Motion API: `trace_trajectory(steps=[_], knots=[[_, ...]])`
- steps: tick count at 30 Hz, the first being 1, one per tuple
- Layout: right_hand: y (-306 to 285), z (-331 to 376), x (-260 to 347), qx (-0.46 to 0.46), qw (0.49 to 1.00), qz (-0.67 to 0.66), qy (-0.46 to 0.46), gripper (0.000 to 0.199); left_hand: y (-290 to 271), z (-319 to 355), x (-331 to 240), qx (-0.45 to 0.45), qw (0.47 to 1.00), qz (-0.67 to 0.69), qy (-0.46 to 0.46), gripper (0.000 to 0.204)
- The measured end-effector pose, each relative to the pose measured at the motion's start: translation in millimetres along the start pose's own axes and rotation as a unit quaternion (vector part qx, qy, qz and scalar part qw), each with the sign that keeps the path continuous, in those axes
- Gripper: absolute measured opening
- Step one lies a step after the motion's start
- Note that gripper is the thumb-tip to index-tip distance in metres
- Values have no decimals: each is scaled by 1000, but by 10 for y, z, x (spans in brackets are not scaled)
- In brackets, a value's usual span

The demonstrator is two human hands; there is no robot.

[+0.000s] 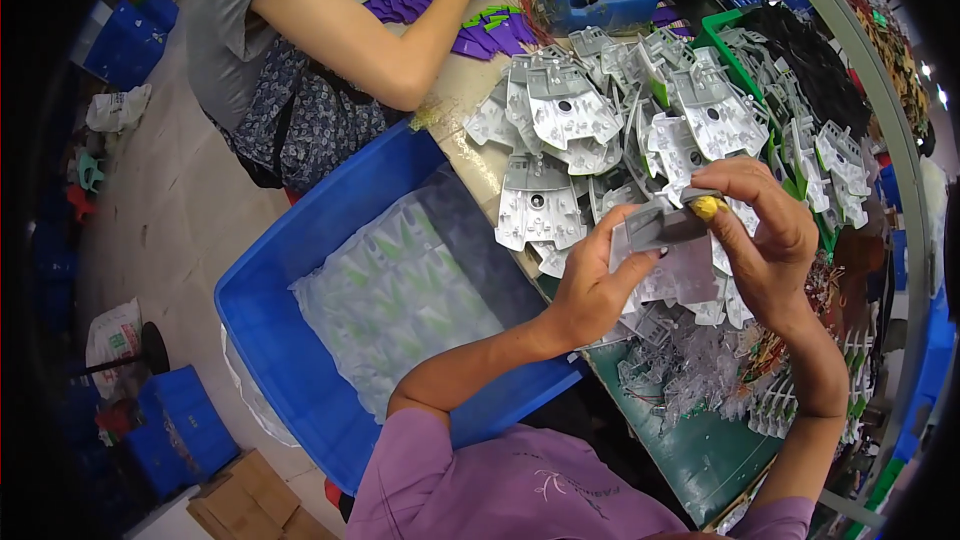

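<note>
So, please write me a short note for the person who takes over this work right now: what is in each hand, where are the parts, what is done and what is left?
Left hand: holds a grey plastic part from below, thumb on its face.
Right hand: grips the same part from above; one fingertip wears a yellow cover.
Parts: a big pile of grey parts lies on the table behind the hands; more small pieces lie on the green mat near the body.
Done: a blue bin at the left holds filled clear bags.
Left: the pile is large. A co-worker's arm works on purple pieces further along.
</note>
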State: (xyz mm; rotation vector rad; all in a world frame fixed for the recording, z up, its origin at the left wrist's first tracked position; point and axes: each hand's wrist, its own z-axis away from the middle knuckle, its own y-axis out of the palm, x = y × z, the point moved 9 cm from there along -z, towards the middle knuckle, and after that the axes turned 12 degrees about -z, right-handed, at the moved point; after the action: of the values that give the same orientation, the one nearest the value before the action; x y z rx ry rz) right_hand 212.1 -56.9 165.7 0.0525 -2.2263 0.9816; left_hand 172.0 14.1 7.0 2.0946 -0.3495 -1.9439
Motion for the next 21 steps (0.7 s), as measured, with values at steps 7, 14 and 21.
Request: trace_trajectory(steps=[7, 14, 21], knots=[[102, 99, -344, 57, 973, -97, 200, 19, -104, 13, -203, -34, 981, -189, 36, 31], [-926, -447, -1182, 15, 977, 5, 211, 20, 141, -127, -408, 88, 993, 52, 55, 58], [-1801, -644, -2540, 87, 868, 151, 464, 16, -138, 369, -148, 90, 990, -100, 38, 30]])
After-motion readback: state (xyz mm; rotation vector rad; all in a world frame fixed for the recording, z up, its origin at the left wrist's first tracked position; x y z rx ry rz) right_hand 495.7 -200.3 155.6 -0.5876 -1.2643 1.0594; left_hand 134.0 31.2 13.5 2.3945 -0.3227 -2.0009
